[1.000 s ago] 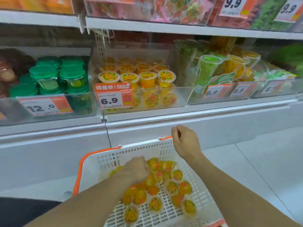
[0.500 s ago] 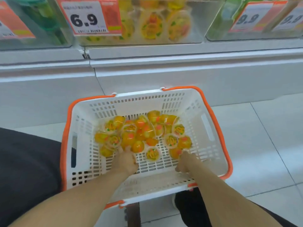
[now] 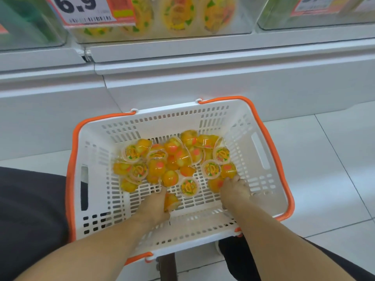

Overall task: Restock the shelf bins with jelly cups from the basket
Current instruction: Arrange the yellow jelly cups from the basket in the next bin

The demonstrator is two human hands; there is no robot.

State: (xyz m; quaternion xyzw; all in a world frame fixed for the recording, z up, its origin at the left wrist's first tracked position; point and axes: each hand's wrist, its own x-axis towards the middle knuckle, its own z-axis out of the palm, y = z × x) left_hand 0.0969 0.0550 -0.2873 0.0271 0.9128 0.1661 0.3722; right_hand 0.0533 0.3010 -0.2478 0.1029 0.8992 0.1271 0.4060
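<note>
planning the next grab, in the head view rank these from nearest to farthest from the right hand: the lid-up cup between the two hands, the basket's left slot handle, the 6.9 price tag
1. The lid-up cup, just left of the right hand, on the basket floor.
2. The left slot handle, in the basket's far left wall.
3. The 6.9 price tag, up on the shelf bin at top left.

Orange jelly cups (image 3: pixel 172 159) lie jumbled, some lid-up, some tipped. They fill the white, orange-rimmed basket (image 3: pixel 261 142) below clear shelf bins (image 3: pixel 162 35).
</note>
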